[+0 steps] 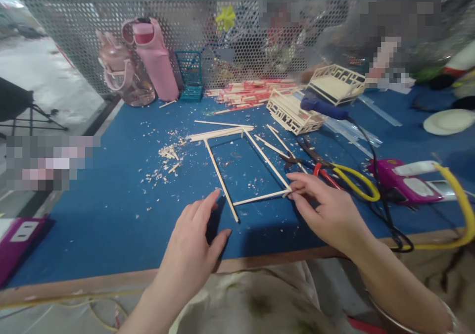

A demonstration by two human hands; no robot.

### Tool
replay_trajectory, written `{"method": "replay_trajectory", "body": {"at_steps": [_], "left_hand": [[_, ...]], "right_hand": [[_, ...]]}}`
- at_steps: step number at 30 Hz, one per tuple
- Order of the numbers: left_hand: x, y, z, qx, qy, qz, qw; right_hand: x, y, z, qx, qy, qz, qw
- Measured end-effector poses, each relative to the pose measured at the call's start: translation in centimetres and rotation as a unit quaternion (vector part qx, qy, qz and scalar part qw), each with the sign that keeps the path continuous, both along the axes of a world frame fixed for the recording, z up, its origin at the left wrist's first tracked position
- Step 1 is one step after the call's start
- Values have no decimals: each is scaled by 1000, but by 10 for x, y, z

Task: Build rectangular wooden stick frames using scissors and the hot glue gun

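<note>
Wooden sticks formed an open rectangular stick frame (221, 179) lying flat on the blue table (111, 215), where the right hand (326, 210) had thumb and fingers pinched on its near right corner. The left hand (193, 240) rested beside the frame's near left end with its fingers spread and holding nothing. Wood chips (168, 156) lay scattered left of the frame, yellow-handled scissors (349, 178) and a purple glue gun (404, 180) to its right, and pink bottles (154, 59) stood against the mesh behind.
</note>
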State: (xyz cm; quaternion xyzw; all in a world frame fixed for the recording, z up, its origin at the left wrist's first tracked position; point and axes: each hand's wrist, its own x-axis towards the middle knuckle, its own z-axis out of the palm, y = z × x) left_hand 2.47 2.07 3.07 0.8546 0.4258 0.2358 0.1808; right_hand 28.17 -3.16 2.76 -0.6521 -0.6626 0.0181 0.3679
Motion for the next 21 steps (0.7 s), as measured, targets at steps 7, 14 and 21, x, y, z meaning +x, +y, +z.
{"method": "replay_trajectory", "body": {"at_steps": [7, 14, 21], "left_hand": [[-1, 5, -2, 10, 3, -1, 1000], [-14, 21, 13, 59, 35, -16, 998], [-20, 42, 20, 151, 29, -30, 988]], "right_hand": [[5, 4, 11, -42, -39, -23, 998], [24, -3, 37, -51, -54, -74, 995], [72, 52, 62, -37, -155, -114, 981]]}}
